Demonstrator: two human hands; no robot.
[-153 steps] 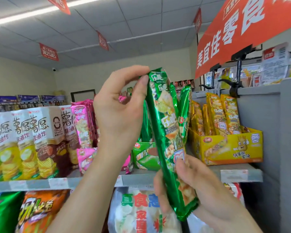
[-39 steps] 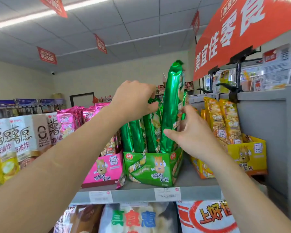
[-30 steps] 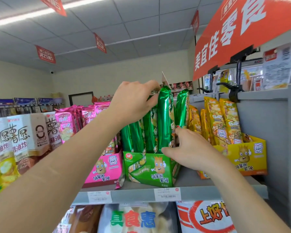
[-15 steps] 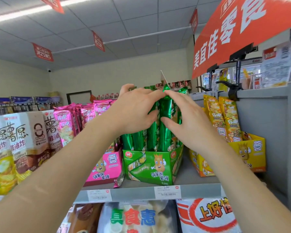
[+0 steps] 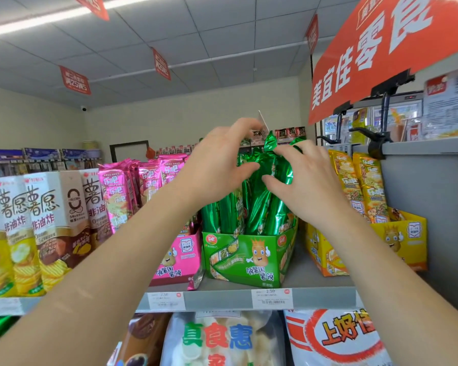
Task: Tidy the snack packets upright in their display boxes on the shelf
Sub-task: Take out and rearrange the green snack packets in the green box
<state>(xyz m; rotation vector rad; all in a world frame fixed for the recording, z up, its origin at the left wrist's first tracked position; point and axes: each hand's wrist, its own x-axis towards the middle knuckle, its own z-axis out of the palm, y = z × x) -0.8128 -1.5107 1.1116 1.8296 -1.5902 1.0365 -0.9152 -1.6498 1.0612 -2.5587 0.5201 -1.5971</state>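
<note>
The left hand (image 5: 217,165) and the right hand (image 5: 311,180) are close together. Each pinches the crinkled tops of the shiny green foil packets (image 5: 259,207), which stand upright in the green cardboard box (image 5: 249,257) on the grey shelf (image 5: 222,299).

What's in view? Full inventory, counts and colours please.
green display box: one, green, shelf centre
green packets: several, green foil, upright in that box
pink display box: one, pink, left of the green one
pink packets: several, pink, in the pink box
yellow display box: one, yellow, shelf right end
yellow packets: at least two, yellow, in it
tall cartons: several, white with brown or yellow, shelf left
shelf: one, grey, under the boxes
price tags: at least two, white, shelf edge
large bags: several, mixed colours, lower tier
banner: one, red, upper right
hanging signs: four, red, ceiling
left hand: holds green packet tops, left side
right hand: pinches them, right side
</note>
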